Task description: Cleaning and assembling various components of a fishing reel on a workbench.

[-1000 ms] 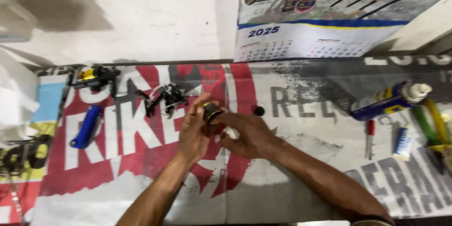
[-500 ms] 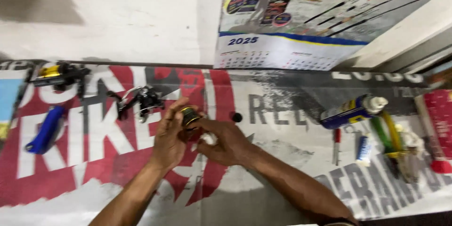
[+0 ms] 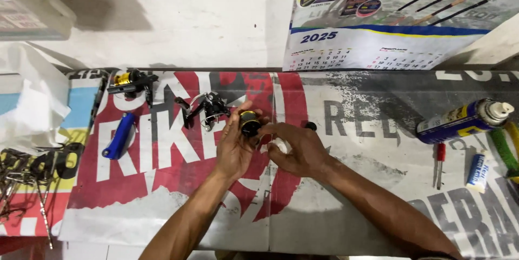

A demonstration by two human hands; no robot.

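View shifted right; both hands (image 3: 270,146) grip the spool (image 3: 250,123).

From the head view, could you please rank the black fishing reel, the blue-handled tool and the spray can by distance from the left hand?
1. black fishing reel, just left of the left hand.
2. blue-handled tool, farther left.
3. spray can, far right.

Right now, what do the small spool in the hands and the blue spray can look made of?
Small black-and-gold spool, held in the left hand with the right hand beside it: probably anodised metal, judging by its glossy gold band, though it could be plastic. Blue spray can: painted sheet metal with a sheen, and a white plastic cap.
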